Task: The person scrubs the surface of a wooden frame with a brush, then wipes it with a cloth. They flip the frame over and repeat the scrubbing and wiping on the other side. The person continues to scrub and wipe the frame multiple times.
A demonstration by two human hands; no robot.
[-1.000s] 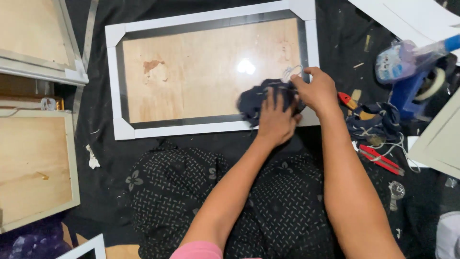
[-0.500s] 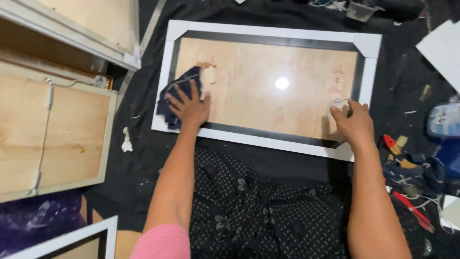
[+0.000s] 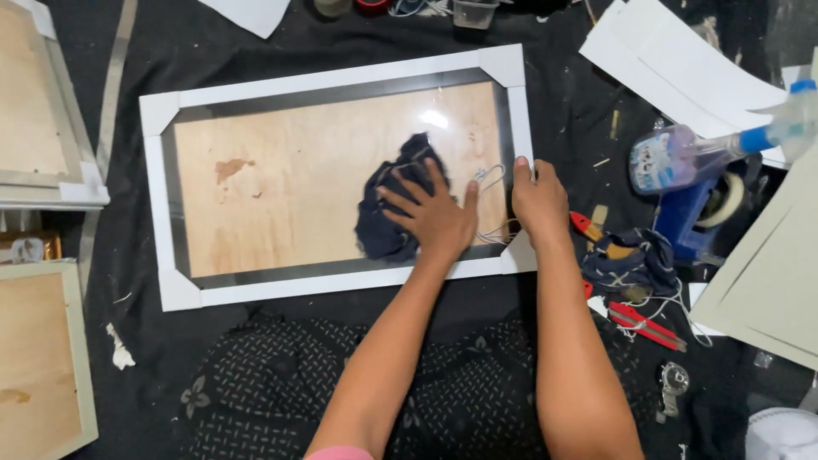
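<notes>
A white picture frame with a black inner border lies flat on dark fabric, its glass over a pale wooden backing. My left hand presses flat on a dark blue cloth on the right half of the glass, fingers spread. My right hand rests on the frame's right edge and holds it down. A thin wire loop lies on the glass between my two hands. A brown stain shows on the backing at the left.
A spray bottle and a blue tape dispenser sit at the right, with red-handled tools, a second dark rag and white boards. More wooden-backed frames lie at the left.
My left hand has slid the cloth across the glass from the left end to the right half. The right hand stays on the frame's right edge. The view has shifted.
</notes>
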